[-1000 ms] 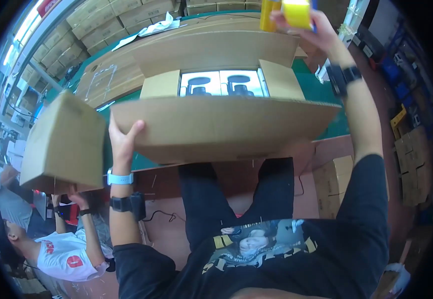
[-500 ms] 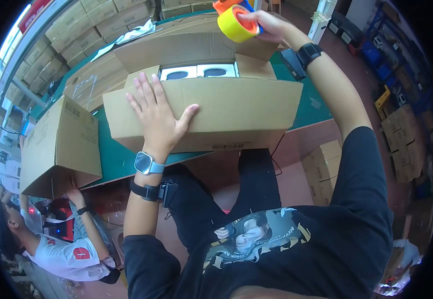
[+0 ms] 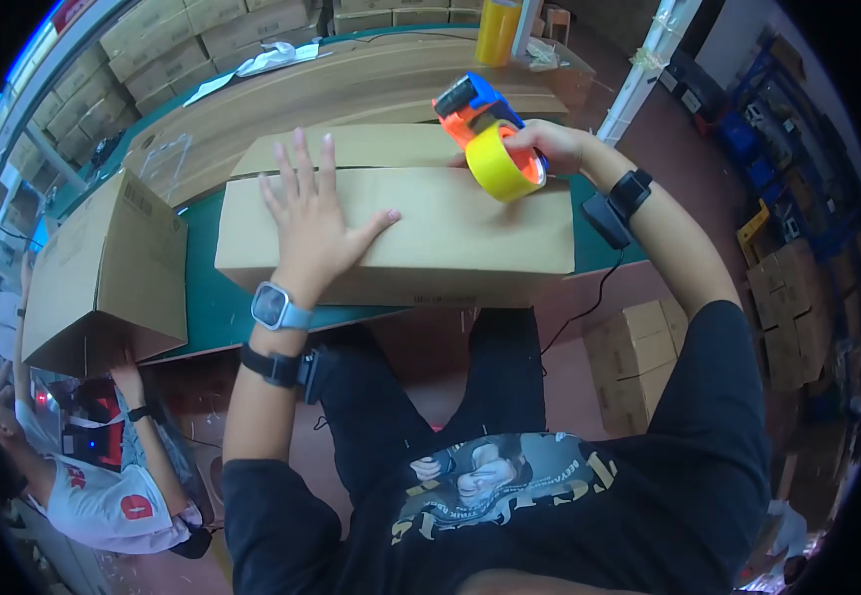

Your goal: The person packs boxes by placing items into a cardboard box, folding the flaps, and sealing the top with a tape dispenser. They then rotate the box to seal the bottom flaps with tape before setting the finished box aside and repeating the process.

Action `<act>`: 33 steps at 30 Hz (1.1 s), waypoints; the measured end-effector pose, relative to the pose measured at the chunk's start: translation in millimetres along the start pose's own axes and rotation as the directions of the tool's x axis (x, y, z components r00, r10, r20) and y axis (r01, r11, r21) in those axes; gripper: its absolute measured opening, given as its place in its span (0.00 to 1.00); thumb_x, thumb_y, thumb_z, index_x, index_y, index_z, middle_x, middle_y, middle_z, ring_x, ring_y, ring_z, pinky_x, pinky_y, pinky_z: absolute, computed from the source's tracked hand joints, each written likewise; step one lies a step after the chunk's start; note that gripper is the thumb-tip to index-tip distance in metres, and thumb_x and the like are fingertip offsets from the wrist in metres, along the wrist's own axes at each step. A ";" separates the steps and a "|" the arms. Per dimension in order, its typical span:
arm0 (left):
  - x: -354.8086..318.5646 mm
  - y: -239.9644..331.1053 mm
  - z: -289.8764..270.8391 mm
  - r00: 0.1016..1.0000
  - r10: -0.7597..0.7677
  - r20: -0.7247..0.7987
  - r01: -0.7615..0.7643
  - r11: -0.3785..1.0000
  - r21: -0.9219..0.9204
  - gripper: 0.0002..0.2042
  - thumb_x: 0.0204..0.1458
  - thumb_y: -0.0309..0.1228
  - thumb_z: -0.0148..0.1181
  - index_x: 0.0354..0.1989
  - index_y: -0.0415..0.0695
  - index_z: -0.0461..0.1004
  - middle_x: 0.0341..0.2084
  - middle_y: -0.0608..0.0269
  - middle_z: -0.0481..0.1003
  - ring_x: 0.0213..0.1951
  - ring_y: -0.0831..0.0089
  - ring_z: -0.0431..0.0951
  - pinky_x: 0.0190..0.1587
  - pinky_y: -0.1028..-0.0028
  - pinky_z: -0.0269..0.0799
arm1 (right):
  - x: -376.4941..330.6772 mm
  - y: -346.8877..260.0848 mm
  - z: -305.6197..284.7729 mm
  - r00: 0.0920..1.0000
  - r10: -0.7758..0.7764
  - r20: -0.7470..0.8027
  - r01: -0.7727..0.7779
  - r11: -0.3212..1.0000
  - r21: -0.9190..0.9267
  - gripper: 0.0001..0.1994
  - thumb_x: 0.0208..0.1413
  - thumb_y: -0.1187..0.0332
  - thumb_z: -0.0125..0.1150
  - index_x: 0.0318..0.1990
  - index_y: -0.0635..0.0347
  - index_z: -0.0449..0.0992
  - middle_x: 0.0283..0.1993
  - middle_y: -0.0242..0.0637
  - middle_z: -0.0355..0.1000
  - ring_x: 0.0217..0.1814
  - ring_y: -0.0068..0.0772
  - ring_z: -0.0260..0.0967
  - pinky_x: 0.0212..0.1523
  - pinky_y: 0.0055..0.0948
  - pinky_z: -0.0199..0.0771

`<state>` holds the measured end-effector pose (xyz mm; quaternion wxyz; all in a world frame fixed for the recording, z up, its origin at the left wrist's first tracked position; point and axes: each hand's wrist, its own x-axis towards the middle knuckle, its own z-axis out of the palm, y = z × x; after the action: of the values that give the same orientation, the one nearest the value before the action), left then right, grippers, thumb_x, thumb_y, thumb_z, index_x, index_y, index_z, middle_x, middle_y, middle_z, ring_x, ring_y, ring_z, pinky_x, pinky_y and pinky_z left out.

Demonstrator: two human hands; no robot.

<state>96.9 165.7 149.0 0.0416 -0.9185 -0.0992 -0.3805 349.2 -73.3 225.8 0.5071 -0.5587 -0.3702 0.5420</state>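
In front of me a brown cardboard box stands on the green table, its two long top flaps folded down so that its contents are hidden. My left hand lies spread on the near flap, left of the middle, fingers reaching to the seam between the flaps. A tape dispenser, orange and blue with a black handle and a wide yellow roll, is gripped in my right hand. The hand holds it by the roll side, over the right part of the box top.
A second cardboard box stands to the left, with a co-worker's hand at its lower edge. Behind lies a wooden board with a yellow roll on it. Cartons sit on the floor to the right.
Both long flaps have come down, covering the white items that showed inside. My right hand has brought the tape dispenser down and nearer; my left hand still rests on the near flap.
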 end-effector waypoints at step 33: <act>0.2 -86.7 -5.7 0.689 -0.412 0.596 0.460 0.885 0.080 0.27 0.63 0.56 0.33 0.67 0.65 0.62 0.57 0.31 0.66 0.57 0.39 0.69 0.62 0.55 0.63 | 5.2 22.4 16.8 0.635 -0.737 -0.232 0.138 0.404 -0.904 0.18 0.47 0.66 0.68 0.47 0.58 0.76 0.39 0.38 0.74 0.41 0.32 0.72 0.45 0.29 0.71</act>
<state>74.5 249.6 153.2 -0.1180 -0.9412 -0.3077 -0.0738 330.4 -70.2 204.6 0.4034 -0.7385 -0.5350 -0.0756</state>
